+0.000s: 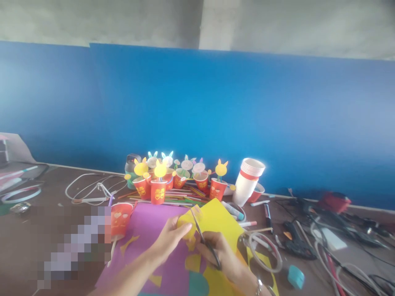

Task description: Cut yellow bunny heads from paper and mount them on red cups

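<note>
Between the fingers of my left hand [173,234] is a small piece of yellow paper [185,220], pinched at its edge. My right hand [220,250] grips a pair of scissors [199,230], its blades pointing up and away at the yellow piece. Both hands are above a purple sheet [154,222] and a larger yellow sheet [220,218]. Yellow scraps [193,263] and a teal piece [198,283] lie beneath them. Whether the blades are fully closed is too small to tell.
Behind the sheets stand several red paper cups [158,192] holding paper animal figures. A stack of white cups [247,181] is to their right. Cables [265,253], a black glue gun [298,242] and a teal block [295,276] lie at the right. A blue partition [197,107] closes the back.
</note>
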A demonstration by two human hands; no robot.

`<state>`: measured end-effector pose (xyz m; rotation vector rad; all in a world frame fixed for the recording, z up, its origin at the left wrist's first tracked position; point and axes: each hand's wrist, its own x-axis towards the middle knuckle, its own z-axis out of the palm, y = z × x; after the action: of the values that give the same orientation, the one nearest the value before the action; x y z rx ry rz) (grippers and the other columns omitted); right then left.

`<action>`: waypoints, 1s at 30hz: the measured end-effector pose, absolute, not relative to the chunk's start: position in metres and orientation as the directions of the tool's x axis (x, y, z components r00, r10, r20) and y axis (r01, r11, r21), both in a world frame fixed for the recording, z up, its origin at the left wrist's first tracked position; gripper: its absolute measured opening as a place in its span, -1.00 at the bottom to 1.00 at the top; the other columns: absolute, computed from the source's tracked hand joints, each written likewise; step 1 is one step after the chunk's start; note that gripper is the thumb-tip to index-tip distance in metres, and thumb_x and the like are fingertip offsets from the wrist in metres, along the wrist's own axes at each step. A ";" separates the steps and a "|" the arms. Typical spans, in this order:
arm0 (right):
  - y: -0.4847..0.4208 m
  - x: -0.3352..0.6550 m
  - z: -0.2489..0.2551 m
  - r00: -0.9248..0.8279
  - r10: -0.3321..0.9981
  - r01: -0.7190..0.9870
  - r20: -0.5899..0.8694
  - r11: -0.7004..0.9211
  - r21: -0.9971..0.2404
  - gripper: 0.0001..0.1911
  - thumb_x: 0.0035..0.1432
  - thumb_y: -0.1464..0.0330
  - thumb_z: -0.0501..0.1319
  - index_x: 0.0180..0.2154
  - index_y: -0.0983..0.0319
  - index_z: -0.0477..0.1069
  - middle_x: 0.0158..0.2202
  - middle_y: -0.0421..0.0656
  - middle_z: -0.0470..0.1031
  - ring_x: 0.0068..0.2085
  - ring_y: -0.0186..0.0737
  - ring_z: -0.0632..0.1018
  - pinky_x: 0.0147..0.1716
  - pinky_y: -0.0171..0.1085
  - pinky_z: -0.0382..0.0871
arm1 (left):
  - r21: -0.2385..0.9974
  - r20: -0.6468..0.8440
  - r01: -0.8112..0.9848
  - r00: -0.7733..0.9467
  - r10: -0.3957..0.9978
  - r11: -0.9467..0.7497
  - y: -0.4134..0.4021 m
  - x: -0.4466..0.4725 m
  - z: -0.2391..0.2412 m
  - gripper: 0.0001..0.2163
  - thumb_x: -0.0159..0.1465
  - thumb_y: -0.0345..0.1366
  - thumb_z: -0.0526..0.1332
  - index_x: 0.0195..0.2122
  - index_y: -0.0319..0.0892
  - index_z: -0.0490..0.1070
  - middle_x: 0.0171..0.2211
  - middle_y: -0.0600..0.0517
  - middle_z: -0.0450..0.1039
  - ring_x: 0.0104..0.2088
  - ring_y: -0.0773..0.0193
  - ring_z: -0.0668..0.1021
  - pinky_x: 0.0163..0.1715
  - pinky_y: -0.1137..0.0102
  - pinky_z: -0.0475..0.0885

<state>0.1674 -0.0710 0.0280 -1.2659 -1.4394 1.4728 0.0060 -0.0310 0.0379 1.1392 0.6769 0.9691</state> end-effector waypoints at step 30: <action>-0.070 0.171 0.038 -0.278 0.937 0.178 -0.214 -0.169 -0.970 -0.82 -0.06 0.30 0.18 -0.48 0.30 0.39 -0.72 -0.38 0.14 -0.72 -0.54 0.08 -0.75 -0.43 -0.08 | 0.982 -0.041 -0.142 0.497 0.867 0.127 -0.026 0.000 0.043 -0.77 0.07 -0.17 0.27 -0.52 -0.28 0.44 -0.62 0.07 0.40 -0.61 0.40 0.35 -0.56 0.49 0.24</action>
<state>0.1705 -0.0702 0.0379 -1.3149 -1.4501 1.5068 -0.0003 -0.0261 0.0425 1.2242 0.7502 0.8443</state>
